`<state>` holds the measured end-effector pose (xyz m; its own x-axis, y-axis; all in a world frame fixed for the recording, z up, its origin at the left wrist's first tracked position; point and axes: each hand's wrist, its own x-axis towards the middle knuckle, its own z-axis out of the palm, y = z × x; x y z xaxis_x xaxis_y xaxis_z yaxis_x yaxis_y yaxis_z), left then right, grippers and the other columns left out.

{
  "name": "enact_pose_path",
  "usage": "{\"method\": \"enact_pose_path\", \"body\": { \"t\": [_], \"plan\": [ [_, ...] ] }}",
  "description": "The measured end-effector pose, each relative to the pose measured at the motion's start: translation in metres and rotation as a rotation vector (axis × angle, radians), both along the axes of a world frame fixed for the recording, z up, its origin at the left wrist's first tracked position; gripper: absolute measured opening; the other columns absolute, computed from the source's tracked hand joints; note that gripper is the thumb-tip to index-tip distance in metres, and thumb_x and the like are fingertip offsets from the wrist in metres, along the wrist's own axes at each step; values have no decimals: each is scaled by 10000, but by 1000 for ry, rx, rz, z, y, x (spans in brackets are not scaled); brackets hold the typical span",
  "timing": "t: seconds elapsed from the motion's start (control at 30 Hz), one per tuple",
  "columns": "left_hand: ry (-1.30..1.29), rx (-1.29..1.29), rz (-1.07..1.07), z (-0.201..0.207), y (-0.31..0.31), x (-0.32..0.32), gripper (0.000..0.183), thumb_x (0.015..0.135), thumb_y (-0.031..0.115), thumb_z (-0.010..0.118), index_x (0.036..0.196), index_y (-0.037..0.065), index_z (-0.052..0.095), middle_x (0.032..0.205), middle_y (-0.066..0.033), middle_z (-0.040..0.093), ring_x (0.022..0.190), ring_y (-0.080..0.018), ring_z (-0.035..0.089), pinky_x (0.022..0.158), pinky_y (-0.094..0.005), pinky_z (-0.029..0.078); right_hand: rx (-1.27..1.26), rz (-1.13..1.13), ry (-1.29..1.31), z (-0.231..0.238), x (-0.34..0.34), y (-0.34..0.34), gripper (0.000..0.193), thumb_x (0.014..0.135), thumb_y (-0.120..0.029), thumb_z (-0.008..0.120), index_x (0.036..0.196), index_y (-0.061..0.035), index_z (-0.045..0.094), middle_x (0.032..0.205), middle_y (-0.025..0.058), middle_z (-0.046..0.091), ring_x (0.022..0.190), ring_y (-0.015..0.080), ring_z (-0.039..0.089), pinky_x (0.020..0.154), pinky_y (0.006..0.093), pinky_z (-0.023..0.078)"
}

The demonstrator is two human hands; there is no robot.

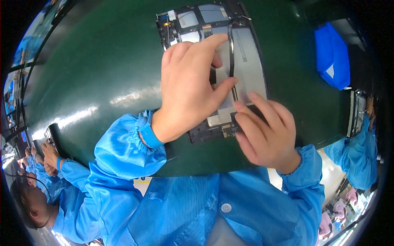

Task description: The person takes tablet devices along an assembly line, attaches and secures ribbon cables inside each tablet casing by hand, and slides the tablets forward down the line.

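Observation:
An opened tablet (252, 61) lies on the green table, with pale battery panels, black frame parts and small circuit boards exposed. A black ribbon cable (231, 53) runs lengthwise over its middle. My left hand (186, 78) rests across the tablet's left side. Its index fingertip touches the cable's upper stretch and its thumb tip the lower stretch, with the two spread apart. My right hand (269, 131) hovers over the lower right corner, fingers loosely bent and apart, fingertips close to the cable's lower end. My left palm hides part of the tablet's inside.
On the green table (102, 53), a blue bin (332, 57) stands at the far right. Another flat device (356, 112) lies at the right edge. To the left, a co-worker (45, 201) in blue handles a dark device (52, 137).

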<state>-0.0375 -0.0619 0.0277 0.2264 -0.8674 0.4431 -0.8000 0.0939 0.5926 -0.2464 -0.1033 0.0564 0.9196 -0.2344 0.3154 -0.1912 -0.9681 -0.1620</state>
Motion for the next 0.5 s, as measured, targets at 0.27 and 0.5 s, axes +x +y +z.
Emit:
{"method": "enact_pose_path", "body": {
  "t": [0.27, 0.5],
  "plan": [
    [334, -197, 190, -15, 11, 4, 712, 788, 70, 698, 1408, 2, 355, 1343, -194, 431, 1230, -348, 425, 1084, -430, 293, 51, -41, 109, 3, 27, -30, 606, 809, -288, 672, 1311, 14, 518, 1256, 152, 606, 1292, 367, 470, 1093, 496, 321],
    [921, -124, 22, -28, 44, -8, 703, 955, 73, 506, 1517, -25, 96, 1588, -223, 99, 1484, -311, 121, 1195, -390, 106, 583, -371, -25, -30, 17, -45, 665, 964, -262, 557, 1502, 17, 283, 1546, 246, 288, 1455, 375, 222, 1177, 443, 161]
  ]
}}
